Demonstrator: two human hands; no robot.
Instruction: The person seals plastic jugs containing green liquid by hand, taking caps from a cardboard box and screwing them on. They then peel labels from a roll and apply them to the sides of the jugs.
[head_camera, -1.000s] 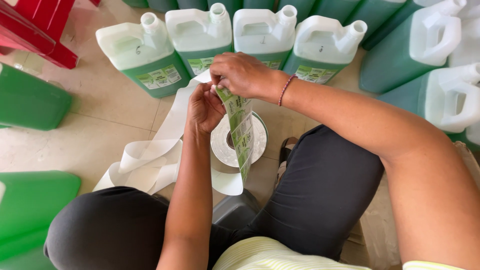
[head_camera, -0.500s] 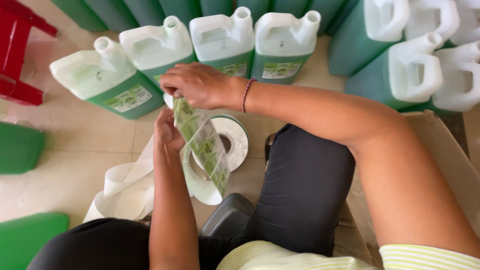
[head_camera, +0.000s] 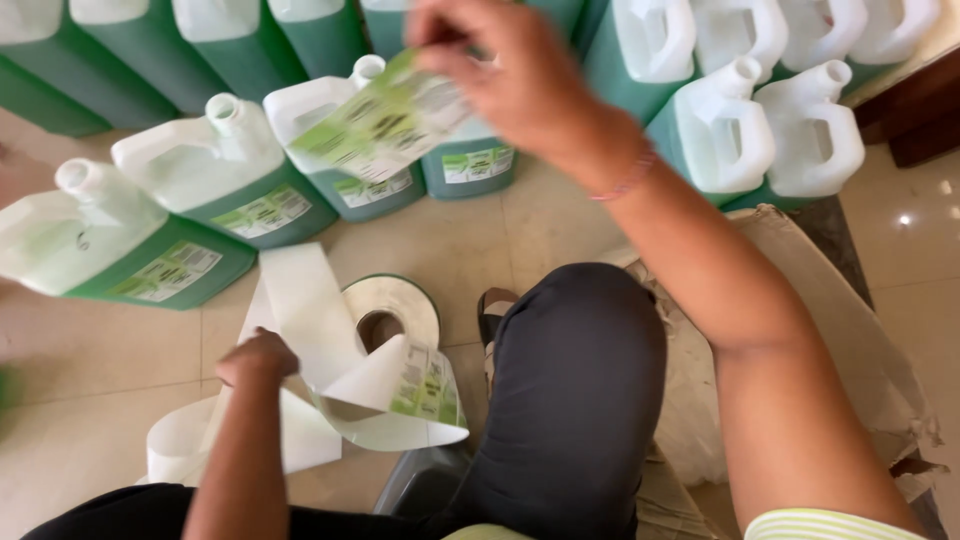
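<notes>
Pinched between the fingertips of the right hand (head_camera: 520, 85), a green-and-white paper label (head_camera: 385, 125) hangs in the air above the jugs (head_camera: 230, 185). Lower down, the left hand (head_camera: 258, 357) closes its grip on the white backing strip (head_camera: 310, 320) trailing from the label roll (head_camera: 392, 312). Glossy beige floor tiles (head_camera: 100, 360) carry the translucent plastic jugs of green liquid, and crumpled cardboard (head_camera: 840, 320) lies at right.

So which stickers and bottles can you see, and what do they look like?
Loose label: green and white rectangle, held up in the right hand.
Label roll: white ring on the floor, its white strip by the left hand.
Jugs: white tops, green liquid, green labels, in rows behind.
</notes>
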